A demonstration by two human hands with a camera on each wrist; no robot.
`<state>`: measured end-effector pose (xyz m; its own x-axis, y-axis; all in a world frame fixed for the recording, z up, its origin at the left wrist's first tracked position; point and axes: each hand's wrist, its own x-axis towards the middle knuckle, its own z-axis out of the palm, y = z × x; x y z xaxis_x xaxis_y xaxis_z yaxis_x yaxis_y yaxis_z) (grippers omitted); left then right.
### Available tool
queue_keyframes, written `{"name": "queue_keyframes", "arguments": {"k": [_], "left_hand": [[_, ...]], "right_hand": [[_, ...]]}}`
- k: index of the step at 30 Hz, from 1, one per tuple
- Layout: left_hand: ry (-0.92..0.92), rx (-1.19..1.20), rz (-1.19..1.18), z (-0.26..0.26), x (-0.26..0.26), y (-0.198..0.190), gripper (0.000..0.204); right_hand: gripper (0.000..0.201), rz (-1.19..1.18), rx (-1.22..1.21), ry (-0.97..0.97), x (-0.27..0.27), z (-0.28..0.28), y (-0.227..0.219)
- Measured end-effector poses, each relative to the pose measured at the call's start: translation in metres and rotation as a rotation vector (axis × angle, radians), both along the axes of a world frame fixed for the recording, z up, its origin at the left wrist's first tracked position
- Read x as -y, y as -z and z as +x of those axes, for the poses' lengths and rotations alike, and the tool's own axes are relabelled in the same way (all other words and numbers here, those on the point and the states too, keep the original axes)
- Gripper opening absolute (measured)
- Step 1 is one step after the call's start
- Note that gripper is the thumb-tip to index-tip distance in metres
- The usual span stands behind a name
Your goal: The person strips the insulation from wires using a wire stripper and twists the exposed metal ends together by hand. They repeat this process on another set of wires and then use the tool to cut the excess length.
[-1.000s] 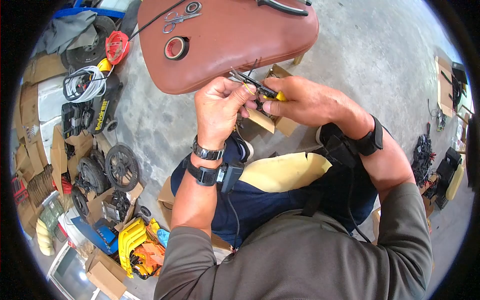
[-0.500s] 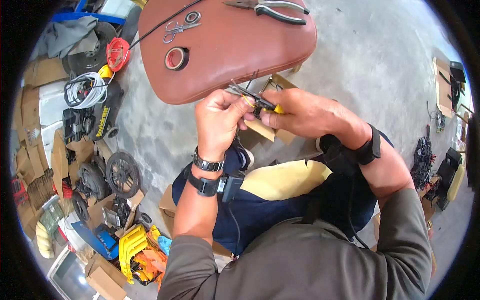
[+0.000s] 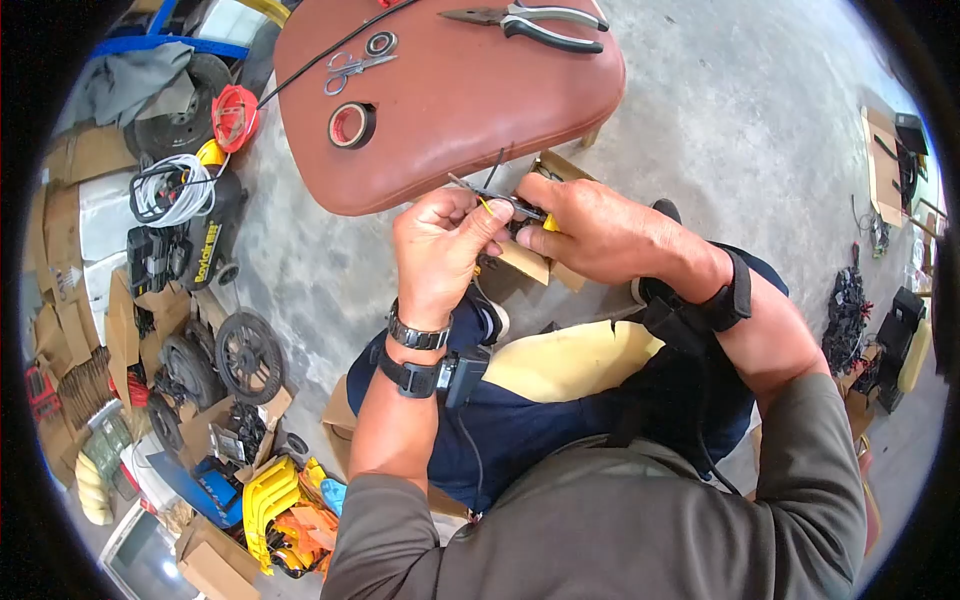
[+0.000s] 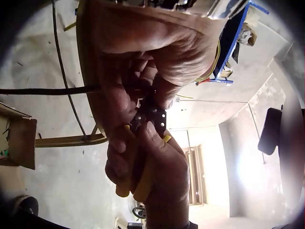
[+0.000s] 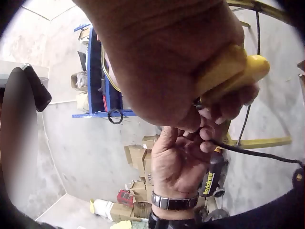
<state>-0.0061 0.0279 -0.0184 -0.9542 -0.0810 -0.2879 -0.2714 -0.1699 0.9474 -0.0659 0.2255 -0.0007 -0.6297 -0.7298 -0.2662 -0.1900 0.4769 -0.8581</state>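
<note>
In the head view both hands meet just in front of the brown padded seat. My right hand (image 3: 610, 230) grips the yellow handles (image 5: 238, 74) of a wire stripper, whose dark, holed head (image 4: 159, 117) shows between the hands in the left wrist view. Between thumb and fingers, my left hand (image 3: 435, 250) pinches a thin yellow wire (image 3: 487, 207) close against the tool. A black cable (image 4: 52, 91) runs out from the left fingers. Fingers partly hide the spot where wire and tool meet.
On the brown seat (image 3: 460, 110) lie pliers (image 3: 550, 42), scissors (image 3: 350, 70), a tape roll (image 3: 369, 126) and a small ring (image 3: 381, 44). Below the hands stands an open cardboard box (image 3: 525, 262). Wheels (image 3: 250, 355), cardboard and yellow parts (image 3: 268, 505) crowd the left floor.
The head view has shifted, bringing the whole pliers into sight. Both hands stay together at the wire, with the wire stripper slightly turned and less of it showing between them.
</note>
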Motion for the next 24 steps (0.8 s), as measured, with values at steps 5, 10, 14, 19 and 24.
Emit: {"name": "queue_keyframes", "arguments": {"k": [5, 10, 14, 19, 24], "left_hand": [[-0.021, -0.053, -0.058, 0.003, -0.004, -0.003, 0.022], [-0.08, -0.122, -0.119, 0.005, -0.006, -0.002, 0.024], [-0.103, -0.121, -0.173, 0.007, -0.007, -0.005, 0.024], [-0.172, -0.158, -0.204, 0.01, -0.014, -0.01, 0.027], [-0.235, -0.167, -0.307, 0.008, -0.018, 0.0, 0.035]], "right_hand": [[0.032, -0.046, 0.003, 0.019, 0.003, 0.004, 0.001], [0.031, -0.075, 0.042, 0.045, 0.005, 0.006, -0.002], [0.03, -0.089, 0.044, 0.053, 0.006, 0.009, -0.003], [0.03, -0.087, 0.03, 0.077, 0.005, 0.014, -0.001], [0.033, -0.055, -0.017, 0.088, 0.005, 0.011, -0.003]]}}
